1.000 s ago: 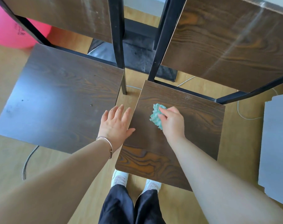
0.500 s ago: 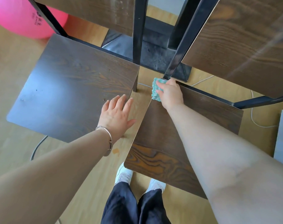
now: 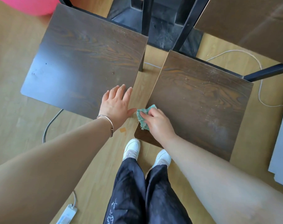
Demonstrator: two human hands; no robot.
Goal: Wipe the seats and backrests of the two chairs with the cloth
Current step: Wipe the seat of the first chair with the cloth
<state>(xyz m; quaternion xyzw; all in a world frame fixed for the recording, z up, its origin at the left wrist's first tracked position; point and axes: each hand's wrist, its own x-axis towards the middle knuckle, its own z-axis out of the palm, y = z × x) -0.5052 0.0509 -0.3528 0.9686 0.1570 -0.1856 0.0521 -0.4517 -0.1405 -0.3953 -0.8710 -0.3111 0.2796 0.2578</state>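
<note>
The person stands between two chairs, bent over them. Their right hand (image 3: 159, 122) presses a small crumpled teal cloth (image 3: 142, 121) onto the left edge of the right chair's dark wood-grain square seat (image 3: 202, 107), close to its near corner. The fingers are bunched and curled over the cloth, pinning it to the wood, and part of the cloth hangs past the seat's edge. Pale dust speckles this seat further back and to the right.

The left hand (image 3: 116, 105) lies flat on the near right corner of the left chair's matching dark seat (image 3: 82, 62), fingers straight and a little spread, with the thumb stuck out sideways, almost reaching the cloth. A thin silver bangle (image 3: 108, 122) circles that wrist.

The right chair's brown backrest panel (image 3: 250, 21) rises on black metal posts (image 3: 188, 25). On the light wooden floor (image 3: 16, 110) I see a white cable (image 3: 259, 88), a pink ball (image 3: 32, 5) and the person's white shoes (image 3: 132, 147).
</note>
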